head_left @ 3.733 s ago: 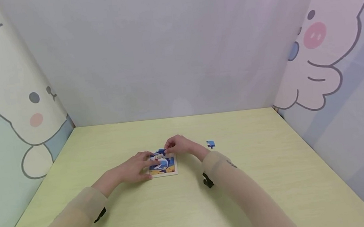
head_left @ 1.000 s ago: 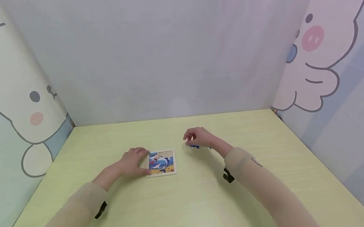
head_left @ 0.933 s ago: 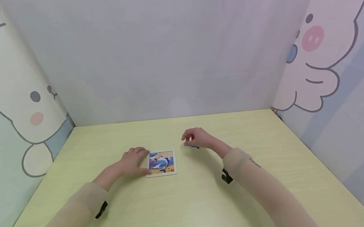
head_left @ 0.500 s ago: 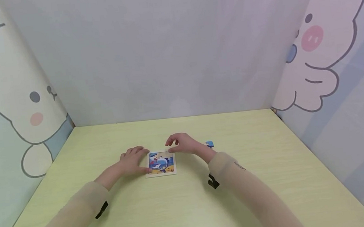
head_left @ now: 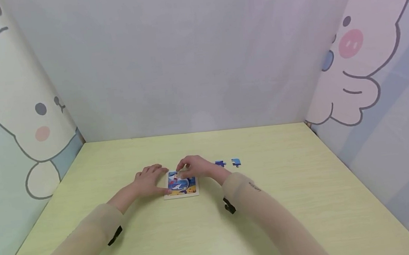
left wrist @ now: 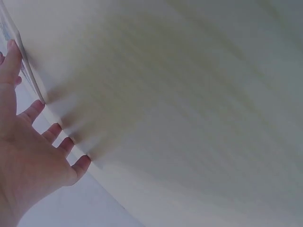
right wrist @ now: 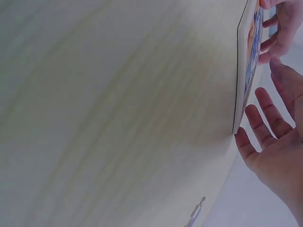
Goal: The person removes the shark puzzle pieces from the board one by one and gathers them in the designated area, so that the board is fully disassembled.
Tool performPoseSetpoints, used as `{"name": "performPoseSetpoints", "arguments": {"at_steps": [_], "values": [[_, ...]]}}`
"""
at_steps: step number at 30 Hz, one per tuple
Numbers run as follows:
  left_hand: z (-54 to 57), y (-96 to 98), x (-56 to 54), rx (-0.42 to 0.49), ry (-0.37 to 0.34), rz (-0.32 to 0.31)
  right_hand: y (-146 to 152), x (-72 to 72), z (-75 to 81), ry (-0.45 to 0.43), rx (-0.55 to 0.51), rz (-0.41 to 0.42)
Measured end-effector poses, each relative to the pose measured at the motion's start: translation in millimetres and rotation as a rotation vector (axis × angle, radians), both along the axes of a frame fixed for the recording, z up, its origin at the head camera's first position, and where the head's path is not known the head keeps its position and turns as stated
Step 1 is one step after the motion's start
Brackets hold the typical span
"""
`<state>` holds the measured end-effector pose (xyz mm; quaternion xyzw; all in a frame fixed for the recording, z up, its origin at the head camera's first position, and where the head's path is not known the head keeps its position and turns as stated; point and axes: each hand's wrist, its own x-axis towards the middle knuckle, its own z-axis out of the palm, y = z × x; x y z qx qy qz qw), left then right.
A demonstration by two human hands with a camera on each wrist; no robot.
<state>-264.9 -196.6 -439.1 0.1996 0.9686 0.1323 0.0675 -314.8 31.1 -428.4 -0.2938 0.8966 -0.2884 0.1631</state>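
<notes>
A small square jigsaw puzzle in a pale tray lies mid-table, its picture showing a blue and white dolphin over yellow. My left hand spreads thumb and fingers along the tray's left side; in the left wrist view a fingertip touches the tray's edge. Over the far right part of the puzzle is my right hand, thumb above the picture. The right wrist view shows its fingers apart at the tray's side, with nothing seen between them. It hides part of the picture.
Two loose blue puzzle pieces lie to the right of the tray, a darker one partly behind the right forearm and a lighter one further right. Cartoon-printed cloth walls stand behind and beside the yellowish wooden table.
Earlier my right hand held a dark blue piece at the puzzle, then was over the table to its right. Now it is back over the puzzle and that piece lies on the table. The left hand stays by the tray.
</notes>
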Motion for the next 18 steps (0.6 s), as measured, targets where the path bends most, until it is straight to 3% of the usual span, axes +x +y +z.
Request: {"name": "performPoseSetpoints", "arguments": {"at_steps": [7,18], "values": [[-0.5,-0.8,-0.1,-0.002,0.004,-0.005,-3.4,-9.0,-6.0,0.003,0.022,0.026],[1.8,-1.3,2.9,0.016,-0.006,-0.005,-13.5,-19.5,-11.8,0.111,0.093,0.157]]}}
